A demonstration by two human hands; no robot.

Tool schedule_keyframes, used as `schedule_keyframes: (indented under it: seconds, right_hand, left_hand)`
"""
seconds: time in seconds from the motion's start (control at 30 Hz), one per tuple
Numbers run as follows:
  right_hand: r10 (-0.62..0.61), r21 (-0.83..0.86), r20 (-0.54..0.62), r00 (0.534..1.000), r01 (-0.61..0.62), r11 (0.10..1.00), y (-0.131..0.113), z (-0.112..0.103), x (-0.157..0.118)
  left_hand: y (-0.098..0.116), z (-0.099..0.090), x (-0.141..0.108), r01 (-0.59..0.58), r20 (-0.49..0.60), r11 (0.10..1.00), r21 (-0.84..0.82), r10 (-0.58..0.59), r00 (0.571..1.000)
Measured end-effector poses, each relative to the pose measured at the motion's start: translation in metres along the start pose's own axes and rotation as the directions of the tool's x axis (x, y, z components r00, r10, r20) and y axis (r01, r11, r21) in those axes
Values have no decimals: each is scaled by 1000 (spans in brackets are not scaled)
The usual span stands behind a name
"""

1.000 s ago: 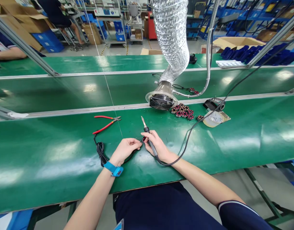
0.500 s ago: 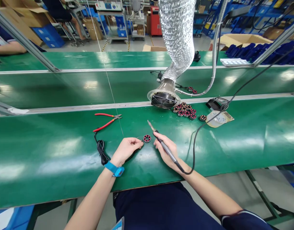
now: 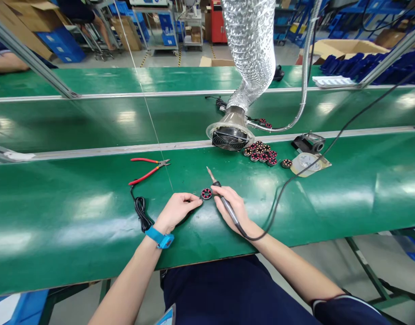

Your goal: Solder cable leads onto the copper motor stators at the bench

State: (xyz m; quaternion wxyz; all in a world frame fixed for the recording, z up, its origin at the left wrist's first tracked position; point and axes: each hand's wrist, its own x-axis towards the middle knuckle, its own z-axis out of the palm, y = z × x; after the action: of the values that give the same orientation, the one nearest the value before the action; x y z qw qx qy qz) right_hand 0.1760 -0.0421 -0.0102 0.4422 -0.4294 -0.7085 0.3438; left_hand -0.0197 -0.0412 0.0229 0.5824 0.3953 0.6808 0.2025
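Note:
A soldering iron (image 3: 228,208) is held in my right hand (image 3: 232,207), its metal tip pointing up and left over the green mat. Just left of that hand lies a small round coil part (image 3: 206,194) with red and black segments. The fingers of my left hand (image 3: 182,207) are pinched at the left edge of this part, closed on the end of a black cable that runs back beneath the palm. Red-handled cutters (image 3: 149,170) lie open on the mat, with a bundled black cable (image 3: 142,212) below them.
A fume extractor (image 3: 230,135) hangs behind my hands. Beside it sit several more coil parts (image 3: 261,153). Farther right are a clear round dish (image 3: 306,163) and a black metal stand (image 3: 308,143). The iron's cord crosses the right side. A person's arm (image 3: 9,62) shows at the far left.
My right hand has moved slightly left with the soldering iron, closer to the coil part. My left hand has stayed at the cable. The whole view has shifted a little.

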Motion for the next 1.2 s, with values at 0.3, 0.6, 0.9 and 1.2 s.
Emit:
schedule_keyframes:
  seconds: [0.3, 0.6, 0.9, 1.2]
  right_hand:
    - [-21, -60, -139, 990, 13, 998, 0, 3, 0]
    - [-61, -50, -219, 974, 51, 997, -8, -5, -9]
    - [-111, -53, -168, 979, 104, 993, -9, -2, -3]
    - [-90, -71, -184, 979, 78, 994, -9, -3, -4]
  left_hand:
    - [1, 0, 0, 17, 9, 1000, -11, -17, 1000]
    - [-3, -1, 3, -1, 16, 1000, 17, 1, 1000]
    - [-2, -2, 1, 6, 25, 1000, 13, -6, 1000]
    - [-3, -1, 4, 11, 32, 1000, 5, -11, 999]
